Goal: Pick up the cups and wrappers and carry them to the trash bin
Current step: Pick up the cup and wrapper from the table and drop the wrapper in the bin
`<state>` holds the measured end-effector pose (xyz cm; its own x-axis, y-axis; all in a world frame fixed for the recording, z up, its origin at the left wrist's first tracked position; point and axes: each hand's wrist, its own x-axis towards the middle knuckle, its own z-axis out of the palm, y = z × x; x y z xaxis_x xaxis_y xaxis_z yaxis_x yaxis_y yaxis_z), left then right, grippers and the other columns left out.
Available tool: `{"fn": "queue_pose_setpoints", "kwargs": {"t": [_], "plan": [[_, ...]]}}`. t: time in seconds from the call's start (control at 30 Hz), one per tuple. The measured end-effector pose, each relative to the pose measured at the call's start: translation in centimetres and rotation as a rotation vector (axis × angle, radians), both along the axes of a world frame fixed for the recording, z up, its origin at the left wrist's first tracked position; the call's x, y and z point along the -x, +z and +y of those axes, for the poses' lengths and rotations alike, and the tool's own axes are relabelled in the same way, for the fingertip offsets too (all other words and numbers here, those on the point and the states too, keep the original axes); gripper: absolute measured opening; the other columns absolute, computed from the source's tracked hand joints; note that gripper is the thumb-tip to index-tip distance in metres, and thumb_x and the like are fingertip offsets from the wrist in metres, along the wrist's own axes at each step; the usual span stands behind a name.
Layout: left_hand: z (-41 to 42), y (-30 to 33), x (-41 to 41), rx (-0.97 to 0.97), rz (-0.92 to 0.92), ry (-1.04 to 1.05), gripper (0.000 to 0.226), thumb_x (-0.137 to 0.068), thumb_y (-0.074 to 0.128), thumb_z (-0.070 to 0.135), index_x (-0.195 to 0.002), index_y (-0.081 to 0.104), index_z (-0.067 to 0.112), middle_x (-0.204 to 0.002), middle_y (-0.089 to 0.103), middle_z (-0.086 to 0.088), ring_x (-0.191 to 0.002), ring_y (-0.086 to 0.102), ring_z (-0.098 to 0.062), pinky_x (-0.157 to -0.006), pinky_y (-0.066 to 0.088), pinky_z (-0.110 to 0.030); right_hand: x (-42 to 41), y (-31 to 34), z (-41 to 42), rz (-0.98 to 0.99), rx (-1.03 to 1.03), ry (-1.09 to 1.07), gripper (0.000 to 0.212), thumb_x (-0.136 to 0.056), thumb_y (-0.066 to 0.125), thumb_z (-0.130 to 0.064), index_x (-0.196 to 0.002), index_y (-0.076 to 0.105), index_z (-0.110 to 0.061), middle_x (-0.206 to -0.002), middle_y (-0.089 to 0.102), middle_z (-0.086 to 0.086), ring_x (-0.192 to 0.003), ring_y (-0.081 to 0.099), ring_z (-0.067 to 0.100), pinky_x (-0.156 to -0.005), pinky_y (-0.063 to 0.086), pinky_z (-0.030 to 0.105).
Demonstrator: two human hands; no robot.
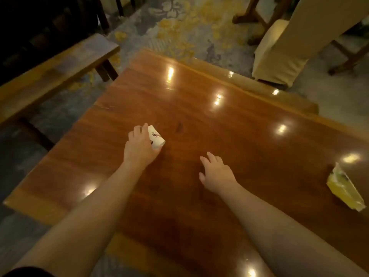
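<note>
The polished wooden table (199, 120) filled most of the view, its glossy top throwing back several lamp reflections; a wooden bench (54, 70) stood off its edge at ten o'clock and a cloth-covered chair (283, 47) at one o'clock, both on patterned carpet. No trash bin was in sight. At about three o'clock, near the table's right edge and well apart from both hands, lay a yellow wrapper (344, 190), crumpled and flattened against the wood. Judged thin, limp and nearly weightless, it would likely need pinching at a raised fold or its upturned near corner, since the slick surface could let it slide under a flat press. Near the centre, at about eleven o'clock from the right hand, a small white paper cup (156, 137) with a dark printed motif lay tilted on its side, its mouth turned away from the palm. The left hand (139, 146) was wrapped around the cup's wall, fingers curled over it and gripping it. The cup appeared light and easily crushed, so a gentle hold round the wall seemed apt. The right hand (216, 172) hovered with fingers spread, holding nothing.
</note>
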<state>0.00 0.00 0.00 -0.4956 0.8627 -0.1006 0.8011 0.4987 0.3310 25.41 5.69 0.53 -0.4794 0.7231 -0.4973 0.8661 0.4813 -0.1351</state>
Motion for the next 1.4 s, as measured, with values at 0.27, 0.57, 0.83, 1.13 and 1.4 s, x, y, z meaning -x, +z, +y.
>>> {"fn": "queue_pose_setpoints", "kwargs": {"t": [0.27,0.57,0.83,1.13,1.4], "plan": [[-0.9,-0.4,0.1,-0.043,-0.124,-0.035,0.087,-0.073,0.08,0.033,-0.145,0.035,0.011,-0.135,0.043,-0.013,-0.117,0.043,-0.032,-0.085,0.05,-0.049,0.2,-2.6,-0.7,-0.035,-0.001,-0.069,0.059,-0.099,0.047,-0.045,-0.152,0.027,-0.029,-0.162,0.022,0.005,-0.147,0.021,0.031,-0.11,0.04,0.049],[-2.9,0.6,-3.4,0.034,-0.05,-0.157,0.092,-0.074,0.078,0.049,-0.149,0.032,0.02,-0.141,0.048,-0.005,-0.121,0.048,-0.027,-0.087,0.051,-0.044,-1.8,-2.7,-0.1,-0.012,0.026,0.012,0.06,-0.099,0.043,-0.048,-0.154,0.02,-0.039,-0.165,0.015,-0.002,-0.15,0.014,0.027,-0.116,0.026,0.052],[-3.1,3.1,-10.5,0.095,-0.051,-0.163,0.09,-0.072,0.077,0.056,-0.146,0.035,0.026,-0.143,0.048,-0.003,-0.119,0.052,-0.026,-0.089,0.052,-0.047,-8.1,1.0,1.8,0.105,0.277,0.054,0.046,-0.099,0.049,-0.042,-0.144,0.042,-0.035,-0.154,0.038,-0.001,-0.138,0.037,0.023,-0.109,0.04,0.051],[-1.6,5.3,-25.6,0.023,-0.115,-0.197,0.087,-0.071,0.079,0.054,-0.143,0.04,0.027,-0.137,0.051,-0.004,-0.119,0.053,-0.025,-0.086,0.052,-0.048,-26.7,3.3,2.5,0.288,0.158,-0.093,0.047,-0.096,0.051,-0.05,-0.139,0.046,-0.032,-0.144,0.046,-0.001,-0.129,0.045,0.02,-0.101,0.047,0.045],[0.4,5.8,-37.6,0.025,-0.113,-0.302,0.088,-0.071,0.08,0.052,-0.144,0.04,0.025,-0.138,0.051,-0.004,-0.119,0.053,-0.024,-0.089,0.052,-0.046,-40.8,2.2,5.7,0.072,-0.346,-0.187,0.054,-0.088,0.065,-0.034,-0.136,0.045,-0.019,-0.137,0.049,0.009,-0.128,0.043,0.031,-0.104,0.043,0.049]]}}
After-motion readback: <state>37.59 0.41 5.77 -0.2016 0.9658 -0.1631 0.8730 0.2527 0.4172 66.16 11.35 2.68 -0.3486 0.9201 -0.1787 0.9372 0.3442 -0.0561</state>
